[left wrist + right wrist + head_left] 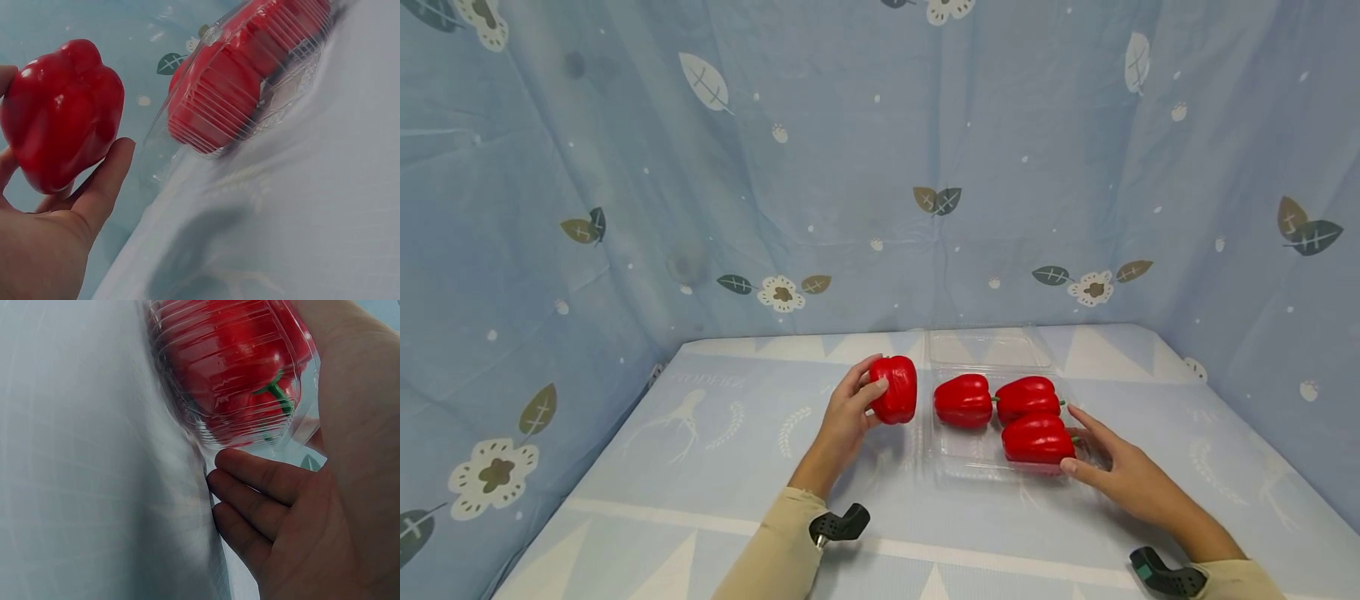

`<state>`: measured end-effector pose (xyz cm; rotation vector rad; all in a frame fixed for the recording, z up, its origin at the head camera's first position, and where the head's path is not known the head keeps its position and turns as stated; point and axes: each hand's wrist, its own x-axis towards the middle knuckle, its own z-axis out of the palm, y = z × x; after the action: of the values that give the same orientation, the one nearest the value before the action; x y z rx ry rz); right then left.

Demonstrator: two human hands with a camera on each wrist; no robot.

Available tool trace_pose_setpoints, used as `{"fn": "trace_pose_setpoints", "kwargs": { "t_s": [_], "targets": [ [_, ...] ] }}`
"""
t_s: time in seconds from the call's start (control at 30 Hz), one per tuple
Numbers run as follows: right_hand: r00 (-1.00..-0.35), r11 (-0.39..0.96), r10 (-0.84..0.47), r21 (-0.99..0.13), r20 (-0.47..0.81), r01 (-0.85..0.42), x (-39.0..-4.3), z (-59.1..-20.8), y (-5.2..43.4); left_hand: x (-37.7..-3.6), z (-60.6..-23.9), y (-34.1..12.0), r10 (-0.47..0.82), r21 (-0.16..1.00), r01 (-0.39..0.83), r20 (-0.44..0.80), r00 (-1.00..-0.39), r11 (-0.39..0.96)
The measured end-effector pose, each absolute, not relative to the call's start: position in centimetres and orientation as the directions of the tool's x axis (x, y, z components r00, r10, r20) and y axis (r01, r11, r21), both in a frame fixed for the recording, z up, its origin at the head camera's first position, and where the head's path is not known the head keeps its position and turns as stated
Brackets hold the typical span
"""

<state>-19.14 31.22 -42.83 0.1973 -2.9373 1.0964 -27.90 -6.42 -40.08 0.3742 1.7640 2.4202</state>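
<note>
My left hand (842, 421) holds a red bell pepper (898, 390) above the table, left of a clear plastic clamshell box (958, 448). In the left wrist view, thumb and fingers close round that bell pepper (65, 119). Inside the box lie three more red bell peppers on their sides: one at left (962, 402), one at back right (1027, 397) and one at front right (1037, 439). Green stems show on them. At the box's right side is my right hand (1131, 475), thumb by the front corner, the other fingers extended beside the wall (262, 500). Whether it touches the wall is unclear.
The box's clear lid (988, 348) lies folded back behind it. A pale patterned cloth covers the table (700, 467). Blue printed curtain (850, 167) hangs behind and along both sides. Dark wrist devices (840, 523) sit on both forearms.
</note>
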Motion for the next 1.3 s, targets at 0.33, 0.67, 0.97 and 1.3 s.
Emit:
{"fn": "trace_pose_setpoints", "kwargs": {
  "t_s": [0.33, 0.67, 0.97, 1.3],
  "targets": [
    [-0.993, 0.751, -0.114, -0.653, 0.022, -0.100, -19.1, -42.8, 31.1, -27.1, -40.2, -5.9, 0.236, 0.970, 0.087, 0.141, -0.961, -0.227],
    [-0.994, 0.741, -0.112, -0.667, 0.001, -0.085, -19.0, -42.8, 31.1, -26.6, -40.3, -5.4, 0.219, 0.985, 0.065, 0.099, -0.971, -0.160],
    [-0.993, 0.757, -0.109, -0.645, 0.035, -0.105, -19.0, -42.9, 31.0, -26.6, -40.3, -5.3, 0.240, 0.986, 0.103, 0.133, -0.962, -0.132],
    [-0.990, 0.741, -0.111, -0.658, 0.083, -0.138, -18.9, -42.9, 30.8, -26.5, -40.1, -5.0, 0.262, 0.991, 0.130, 0.137, -0.955, -0.044]
  ]
}}
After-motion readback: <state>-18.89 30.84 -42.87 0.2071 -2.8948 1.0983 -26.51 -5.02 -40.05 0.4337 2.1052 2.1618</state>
